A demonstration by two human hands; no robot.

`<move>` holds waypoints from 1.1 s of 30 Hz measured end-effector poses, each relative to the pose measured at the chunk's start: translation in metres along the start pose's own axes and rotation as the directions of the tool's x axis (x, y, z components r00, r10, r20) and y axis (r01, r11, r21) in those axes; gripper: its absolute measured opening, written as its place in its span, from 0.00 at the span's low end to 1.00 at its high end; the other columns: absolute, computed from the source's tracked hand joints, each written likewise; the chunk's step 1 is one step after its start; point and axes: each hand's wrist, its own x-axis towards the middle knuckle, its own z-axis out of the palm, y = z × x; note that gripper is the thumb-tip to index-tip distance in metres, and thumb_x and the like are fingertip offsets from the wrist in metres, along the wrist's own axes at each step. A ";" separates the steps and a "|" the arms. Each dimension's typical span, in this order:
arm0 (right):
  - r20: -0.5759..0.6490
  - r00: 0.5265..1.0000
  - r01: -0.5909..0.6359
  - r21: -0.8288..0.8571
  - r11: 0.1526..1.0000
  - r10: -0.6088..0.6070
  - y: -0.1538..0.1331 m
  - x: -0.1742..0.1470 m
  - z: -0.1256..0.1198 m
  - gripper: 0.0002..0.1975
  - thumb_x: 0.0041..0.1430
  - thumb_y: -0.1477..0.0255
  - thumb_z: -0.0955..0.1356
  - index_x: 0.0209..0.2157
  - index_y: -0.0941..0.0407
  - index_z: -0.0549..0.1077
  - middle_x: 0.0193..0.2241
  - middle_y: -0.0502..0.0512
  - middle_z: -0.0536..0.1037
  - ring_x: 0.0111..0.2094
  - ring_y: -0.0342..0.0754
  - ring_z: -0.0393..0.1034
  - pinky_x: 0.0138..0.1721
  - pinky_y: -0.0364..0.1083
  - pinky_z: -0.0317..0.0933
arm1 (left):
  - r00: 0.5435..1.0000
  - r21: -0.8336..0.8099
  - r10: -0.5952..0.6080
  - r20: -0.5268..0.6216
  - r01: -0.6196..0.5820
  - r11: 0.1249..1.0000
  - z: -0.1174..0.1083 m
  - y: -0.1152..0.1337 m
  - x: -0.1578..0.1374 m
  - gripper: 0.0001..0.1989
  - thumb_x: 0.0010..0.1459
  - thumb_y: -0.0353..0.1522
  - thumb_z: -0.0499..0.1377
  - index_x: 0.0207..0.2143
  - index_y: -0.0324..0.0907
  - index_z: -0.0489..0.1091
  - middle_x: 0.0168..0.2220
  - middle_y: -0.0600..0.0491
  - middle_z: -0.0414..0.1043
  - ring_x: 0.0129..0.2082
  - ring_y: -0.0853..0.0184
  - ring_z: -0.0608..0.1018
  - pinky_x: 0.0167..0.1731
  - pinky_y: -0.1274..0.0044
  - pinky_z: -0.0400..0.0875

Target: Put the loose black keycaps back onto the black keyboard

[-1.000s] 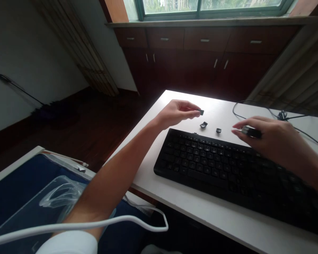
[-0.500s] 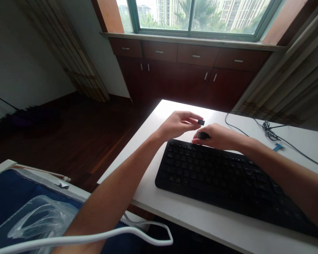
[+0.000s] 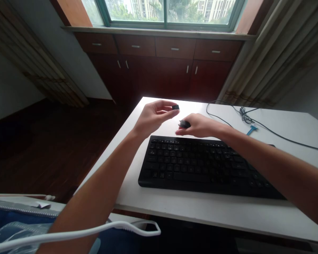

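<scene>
My left hand [image 3: 151, 116] pinches a small black cap-like piece [image 3: 175, 107] between thumb and fingertips, above the far part of the white table. Just right of it and slightly nearer, my right hand [image 3: 197, 125] is closed around a black USB plug [image 3: 184, 124]; its metal end points left toward the other hand. A small gap separates the plug from the piece. Below both hands lies a black keyboard [image 3: 190, 165], its right part covered by my right forearm.
A thin black cable [image 3: 281, 135] runs over the right of the white table [image 3: 201, 208], bundled at one spot beside a blue tie [image 3: 251, 130]. A white cord [image 3: 95, 229] crosses the lower left, near a blue zipped bag [image 3: 5, 217]. Cabinets [image 3: 159, 76] stand beyond the table.
The view has turned to the right, so everything sits further left in the picture. Both hands keep their holds, and the gap between the black piece and the plug looks slightly wider.
</scene>
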 end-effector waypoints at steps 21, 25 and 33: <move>-0.395 0.912 0.159 0.083 0.984 -0.114 0.052 -0.210 0.064 0.16 0.66 0.76 0.69 0.53 0.47 0.74 0.45 0.50 0.81 0.43 0.45 0.78 0.44 0.42 0.72 | 0.705 0.311 0.086 0.704 -0.415 0.855 0.081 0.017 -0.070 0.11 0.60 0.38 0.69 0.45 0.50 0.82 0.40 0.53 0.76 0.41 0.67 0.76 0.45 0.76 0.70; -0.405 0.906 0.150 0.031 0.988 -0.125 0.054 -0.213 0.067 0.15 0.67 0.74 0.69 0.53 0.49 0.74 0.47 0.53 0.79 0.41 0.47 0.78 0.42 0.44 0.73 | 0.721 0.361 0.054 0.690 -0.408 0.839 0.081 0.018 -0.073 0.11 0.61 0.41 0.68 0.45 0.51 0.82 0.40 0.52 0.75 0.40 0.66 0.75 0.45 0.74 0.69; -0.407 0.904 0.139 -0.007 0.990 -0.130 0.058 -0.215 0.071 0.18 0.68 0.72 0.69 0.58 0.49 0.73 0.49 0.56 0.77 0.36 0.46 0.78 0.37 0.44 0.73 | 0.719 0.388 0.038 0.694 -0.417 0.822 0.082 0.019 -0.076 0.09 0.62 0.39 0.67 0.45 0.51 0.81 0.41 0.54 0.75 0.40 0.67 0.75 0.47 0.73 0.65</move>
